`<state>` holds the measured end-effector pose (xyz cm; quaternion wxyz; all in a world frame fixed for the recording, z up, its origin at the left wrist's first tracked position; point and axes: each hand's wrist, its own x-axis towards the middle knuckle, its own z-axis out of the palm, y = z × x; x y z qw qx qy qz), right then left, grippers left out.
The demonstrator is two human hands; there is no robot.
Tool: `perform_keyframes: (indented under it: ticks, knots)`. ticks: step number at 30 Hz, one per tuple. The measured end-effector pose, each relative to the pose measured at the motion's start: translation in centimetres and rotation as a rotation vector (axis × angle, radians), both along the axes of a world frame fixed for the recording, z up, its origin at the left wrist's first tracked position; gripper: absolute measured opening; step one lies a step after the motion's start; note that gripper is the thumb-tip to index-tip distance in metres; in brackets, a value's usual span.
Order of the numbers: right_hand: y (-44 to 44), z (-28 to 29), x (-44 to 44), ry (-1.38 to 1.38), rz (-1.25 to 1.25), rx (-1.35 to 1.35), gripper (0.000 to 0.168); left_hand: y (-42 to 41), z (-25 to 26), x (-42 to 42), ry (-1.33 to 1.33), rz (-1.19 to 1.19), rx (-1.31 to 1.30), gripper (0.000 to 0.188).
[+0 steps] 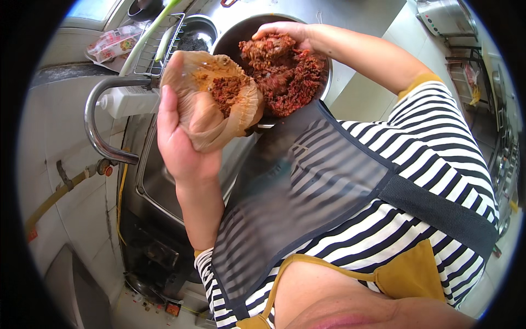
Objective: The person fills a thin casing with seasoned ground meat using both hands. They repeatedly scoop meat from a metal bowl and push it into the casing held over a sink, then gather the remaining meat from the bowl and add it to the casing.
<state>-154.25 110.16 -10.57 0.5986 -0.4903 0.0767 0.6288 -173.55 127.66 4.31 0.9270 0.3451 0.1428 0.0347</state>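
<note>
My left hand (176, 140) holds a thin, stretchy tan fabric bag (193, 123) with its mouth spread. Inside the bag sits a lump of reddish-brown coarse mash (228, 92), and orange stain marks its inner side. My right hand (298, 35) grips a clump of red chili-like mash (269, 47) over a large metal bowl (328, 80); most of its fingers are hidden behind the clump. More of the wet red mash (296, 94) lies in the bowl, just right of the bag.
A curved metal faucet (98, 119) rises over the sink (160, 177) on the left. Behind it are a white plastic bottle (133, 100), a wire rack (150, 57) with green onion stalks (141, 45), and a dark pan (199, 35). A steel counter (353, 16) extends beyond the bowl.
</note>
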Motion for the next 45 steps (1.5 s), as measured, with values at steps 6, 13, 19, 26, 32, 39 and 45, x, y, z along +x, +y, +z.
perform_keyframes:
  ticks: [6,13,19,26,32,39,45]
  knots:
    - [-1.1,7.8,-0.6,0.085,-0.032,0.315,0.032,-0.4,-1.2,1.1,0.013,-0.075,-0.019,0.040]
    - [2.5,11.9,-4.7,-0.073,-0.039,0.132,0.034,-1.8,-1.3,1.8,0.008,-0.049,0.000,0.040]
    - [5.6,10.8,-4.8,-0.183,0.037,-0.007,0.024,-1.4,-1.4,1.1,0.017,-0.046,0.034,0.041]
    - [7.1,13.1,-5.4,-0.253,0.106,-0.061,0.021,-1.0,-1.2,0.9,0.025,-0.009,0.027,0.042]
    - [7.8,11.3,-4.6,-0.418,0.231,-0.137,0.022,-0.7,-2.3,1.6,0.061,-0.010,0.052,0.042]
    - [6.5,13.1,-4.7,-0.406,0.345,-0.274,0.033,-1.1,-2.0,1.0,0.068,0.025,0.064,0.041]
    - [4.6,16.4,-3.4,-0.518,0.344,-0.026,0.025,-0.5,-0.2,0.6,0.078,0.064,0.056,0.044]
